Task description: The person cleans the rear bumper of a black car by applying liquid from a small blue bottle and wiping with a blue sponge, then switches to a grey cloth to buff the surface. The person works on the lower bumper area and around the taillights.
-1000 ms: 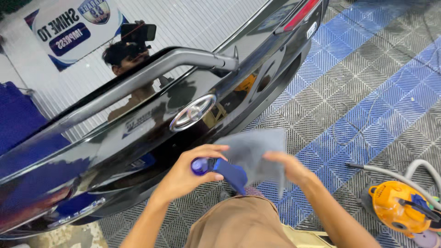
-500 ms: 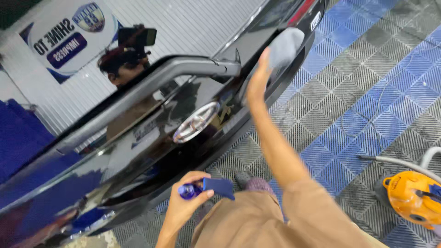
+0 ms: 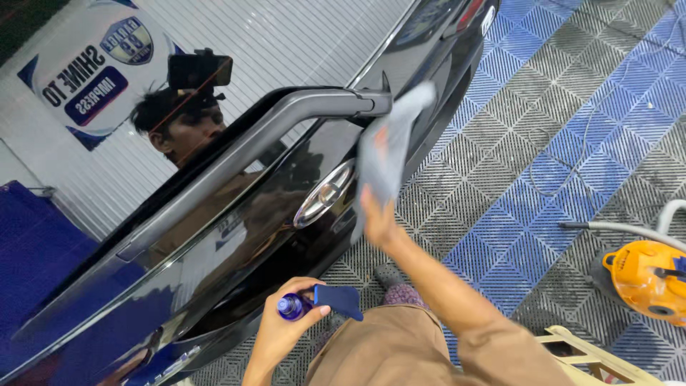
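We count one cloth, one bottle, one blue pad, one car, one chrome badge, one spoiler and one yellow vacuum. Taking the badge as our landmark, the grey cloth hangs just right of it against the black car, its long axis running from lower left near the badge up to the spoiler's end at upper right. The right hand sits just below and right of the badge, blurred; its fingers are closed on the cloth's lower edge. Well below the badge, the left hand has its fingers wrapped around the small purple bottle, whose cap faces up toward us, with the thumb pinning the blue pad, which sticks out to the right. The vacuum stands far right of the badge on the grid floor.
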